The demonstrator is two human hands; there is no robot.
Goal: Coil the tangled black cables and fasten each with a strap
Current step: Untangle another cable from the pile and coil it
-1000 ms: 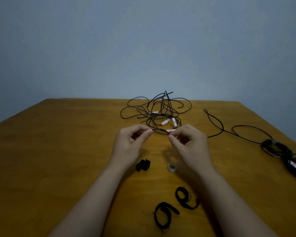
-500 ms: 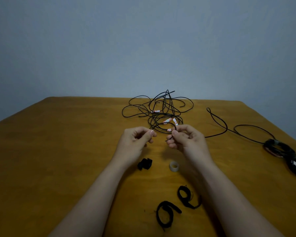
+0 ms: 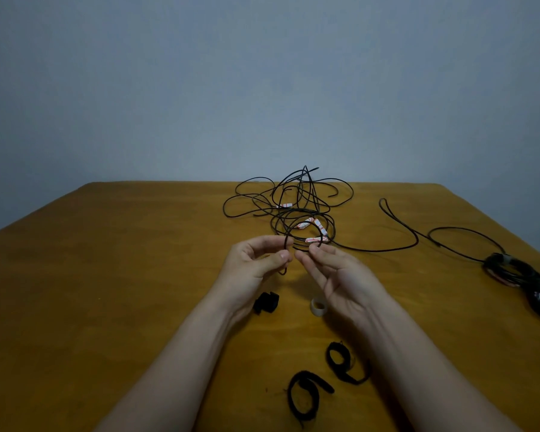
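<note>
Head view: left hand (image 3: 256, 266) pinches one strand of the thin, glossy black tangled cables (image 3: 293, 213) heaped far-centre on the smooth brown wooden table (image 3: 106, 275); right hand (image 3: 340, 275) lies palm up, fingertips at the strand, grasp unclear; fuzzy black looped straps (image 3: 330, 358) lie nearest.

A plain blue-grey wall (image 3: 262, 73) is seen behind a wooden worktop (image 3: 106, 275) of yellow-brown tone; the scene is dimly, evenly lit.

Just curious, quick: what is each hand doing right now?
Left hand: pinching a black cable.
Right hand: open, fingers relaxed beside that cable.
</note>
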